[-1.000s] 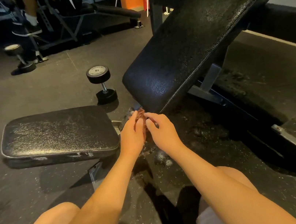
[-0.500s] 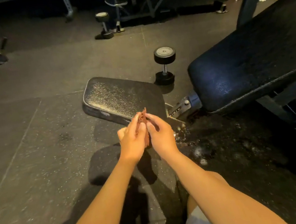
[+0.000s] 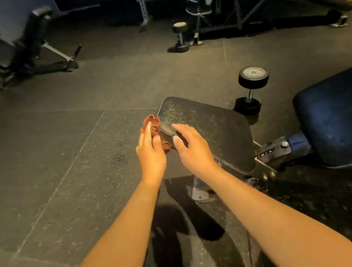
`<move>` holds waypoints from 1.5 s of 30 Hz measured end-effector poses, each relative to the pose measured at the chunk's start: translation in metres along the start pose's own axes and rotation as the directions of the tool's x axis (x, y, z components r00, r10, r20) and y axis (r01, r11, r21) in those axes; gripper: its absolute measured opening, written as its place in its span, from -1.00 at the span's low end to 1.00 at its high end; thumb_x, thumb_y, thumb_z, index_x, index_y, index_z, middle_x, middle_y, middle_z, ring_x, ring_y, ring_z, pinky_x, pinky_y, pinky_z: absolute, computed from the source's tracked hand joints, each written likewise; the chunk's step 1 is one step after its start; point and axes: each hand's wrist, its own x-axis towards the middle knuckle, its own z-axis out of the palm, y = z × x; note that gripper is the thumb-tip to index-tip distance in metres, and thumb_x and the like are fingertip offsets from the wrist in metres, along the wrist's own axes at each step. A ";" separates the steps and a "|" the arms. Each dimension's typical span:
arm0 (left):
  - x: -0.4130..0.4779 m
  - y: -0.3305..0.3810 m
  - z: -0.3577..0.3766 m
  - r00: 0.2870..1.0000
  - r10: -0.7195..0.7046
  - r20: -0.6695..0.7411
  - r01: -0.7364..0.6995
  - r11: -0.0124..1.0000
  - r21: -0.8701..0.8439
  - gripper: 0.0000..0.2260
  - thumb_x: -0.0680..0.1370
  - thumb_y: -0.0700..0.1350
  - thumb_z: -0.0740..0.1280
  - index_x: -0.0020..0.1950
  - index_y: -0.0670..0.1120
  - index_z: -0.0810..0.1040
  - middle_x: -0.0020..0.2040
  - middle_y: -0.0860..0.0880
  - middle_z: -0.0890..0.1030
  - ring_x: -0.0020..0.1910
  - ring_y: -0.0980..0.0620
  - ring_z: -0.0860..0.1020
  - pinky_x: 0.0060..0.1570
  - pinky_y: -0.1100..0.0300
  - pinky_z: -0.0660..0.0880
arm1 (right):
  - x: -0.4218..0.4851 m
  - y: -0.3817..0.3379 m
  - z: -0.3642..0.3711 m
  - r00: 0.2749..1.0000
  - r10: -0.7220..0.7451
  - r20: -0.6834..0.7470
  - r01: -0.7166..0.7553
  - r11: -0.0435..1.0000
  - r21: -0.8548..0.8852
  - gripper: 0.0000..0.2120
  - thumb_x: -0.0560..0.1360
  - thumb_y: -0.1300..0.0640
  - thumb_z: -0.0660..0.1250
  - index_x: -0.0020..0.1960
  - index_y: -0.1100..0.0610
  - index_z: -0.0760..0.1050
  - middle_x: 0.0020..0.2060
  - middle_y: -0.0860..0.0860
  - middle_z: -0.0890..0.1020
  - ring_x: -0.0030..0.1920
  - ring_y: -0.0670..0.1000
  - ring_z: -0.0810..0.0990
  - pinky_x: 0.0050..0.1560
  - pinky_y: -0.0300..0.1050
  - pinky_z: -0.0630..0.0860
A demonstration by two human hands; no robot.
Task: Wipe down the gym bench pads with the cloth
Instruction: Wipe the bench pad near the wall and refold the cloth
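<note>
**Cloth gathered at the seat pad's corner, wipe not yet begun**

The left hand (image 3: 151, 155) holds the reddish-brown cloth (image 3: 154, 129) in a crumpled wad, its fingers (image 3: 145, 135) closed around it. The wad sits level with the far-left corner of the seat pad (image 3: 213, 132). Bunching it probably makes a firm lump to press with, and a corner is a sensible place to start. I cannot tell whether the cloth touches the pad. The right hand (image 3: 192, 151) hangs palm-down over the pad's left edge with fingers relaxed and spread, holding nothing. It may be there to help with the cloth. Both forearms reach straight forward. The back pad (image 3: 340, 122) lies to the right.
</note>
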 end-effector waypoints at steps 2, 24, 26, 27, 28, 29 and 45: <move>-0.008 0.005 0.008 1.000 0.003 -0.030 -0.004 0.999 -0.049 -0.58 0.69 -0.20 0.12 0.56 -0.03 0.34 0.47 -0.10 0.39 0.43 0.00 0.36 0.43 0.02 0.34 | 0.005 0.004 0.002 0.997 0.052 0.050 -0.052 0.999 0.013 -0.62 0.68 0.09 0.17 0.49 0.03 0.37 0.47 -0.04 0.40 0.51 -0.08 0.24 0.49 -0.13 0.19; 0.086 -0.008 0.001 0.962 -0.060 0.267 0.101 0.985 -0.141 -0.60 0.66 0.13 0.05 0.22 0.02 0.61 0.19 0.00 0.56 0.20 -0.10 0.53 0.25 -0.17 0.46 | 0.084 -0.007 0.025 0.975 0.135 -0.175 -0.159 0.979 -0.130 -0.70 0.66 0.06 0.19 0.36 -0.01 0.51 0.28 -0.09 0.54 0.30 -0.09 0.44 0.33 -0.14 0.38; 0.069 -0.020 -0.004 0.961 -0.022 0.277 0.071 0.983 -0.171 -0.61 0.67 0.17 0.06 0.34 0.10 0.55 0.28 0.05 0.53 0.33 -0.06 0.46 0.36 -0.10 0.40 | 0.093 -0.008 0.031 0.964 0.151 -0.217 -0.183 0.973 -0.139 -0.71 0.65 0.05 0.20 0.33 -0.02 0.53 0.26 -0.10 0.55 0.29 -0.09 0.44 0.35 -0.07 0.40; 0.069 -0.022 -0.003 0.962 -0.015 0.274 0.064 0.983 -0.172 -0.63 0.68 0.14 0.08 0.37 0.09 0.54 0.33 0.06 0.52 0.39 0.00 0.40 0.42 -0.02 0.33 | 0.098 -0.009 0.035 0.962 0.143 -0.233 -0.184 0.969 -0.164 -0.72 0.64 0.04 0.20 0.31 -0.03 0.55 0.24 -0.11 0.56 0.29 -0.09 0.44 0.35 -0.02 0.41; 0.073 -0.020 -0.001 0.962 -0.016 0.273 0.068 0.981 -0.180 -0.64 0.69 0.10 0.10 0.39 0.07 0.53 0.35 0.05 0.52 0.41 0.04 0.37 0.44 0.02 0.29 | 0.101 -0.009 0.039 0.959 0.134 -0.248 -0.186 0.962 -0.201 -0.72 0.64 0.04 0.21 0.29 -0.03 0.57 0.22 -0.11 0.56 0.28 -0.09 0.44 0.35 0.02 0.41; 0.080 -0.017 0.002 0.962 -0.017 0.272 0.072 0.979 -0.192 -0.65 0.70 0.08 0.10 0.38 0.05 0.54 0.35 0.04 0.52 0.40 0.05 0.37 0.44 0.03 0.30 | 0.105 -0.010 0.042 0.955 0.127 -0.267 -0.191 0.954 -0.232 -0.73 0.63 0.03 0.21 0.27 -0.04 0.57 0.21 -0.12 0.56 0.27 -0.09 0.43 0.34 0.04 0.40; 0.085 -0.010 -0.004 0.955 -0.037 0.295 0.113 0.963 -0.244 -0.69 0.70 0.00 0.12 0.35 0.13 0.56 0.30 0.12 0.51 0.36 0.12 0.32 0.43 -0.06 0.28 | 0.097 -0.005 0.052 0.933 0.014 -0.358 -0.107 0.965 -0.240 -0.76 0.63 0.07 0.20 0.21 -0.06 0.58 0.11 -0.20 0.58 0.17 -0.19 0.45 0.26 -0.02 0.43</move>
